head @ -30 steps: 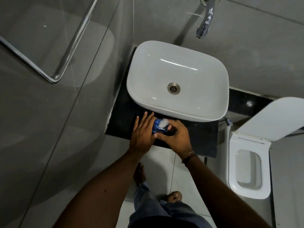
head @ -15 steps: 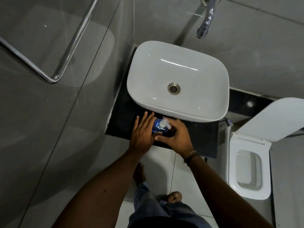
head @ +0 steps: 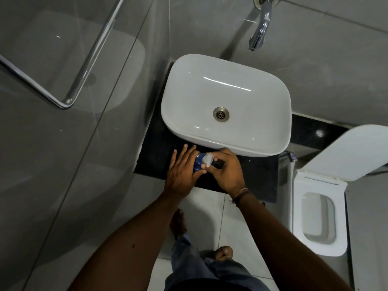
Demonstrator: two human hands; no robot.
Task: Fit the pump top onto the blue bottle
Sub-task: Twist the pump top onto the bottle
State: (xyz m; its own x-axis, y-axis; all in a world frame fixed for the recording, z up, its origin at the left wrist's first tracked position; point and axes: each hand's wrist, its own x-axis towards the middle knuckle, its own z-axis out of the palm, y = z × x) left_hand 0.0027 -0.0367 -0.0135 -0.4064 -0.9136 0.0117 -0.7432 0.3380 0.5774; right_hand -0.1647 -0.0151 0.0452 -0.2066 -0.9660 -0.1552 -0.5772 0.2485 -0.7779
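Note:
A blue bottle [head: 197,163] stands on the black counter [head: 258,175] in front of the white basin. My left hand [head: 181,171] wraps its left side, fingers stretched along it. A white pump top [head: 207,159] sits on the bottle's neck. My right hand [head: 225,172] has its thumb and fingers closed around that pump top. Most of the bottle is hidden between my hands.
The white basin [head: 226,103] fills the counter behind my hands, with a chrome tap [head: 259,32] on the wall above. An open toilet [head: 319,217] stands at the right. A glass shower panel [head: 73,101] with a chrome handle is at the left.
The pump top's nozzle has turned a little under my right hand's fingers. Both hands stay at the bottle in about the same place.

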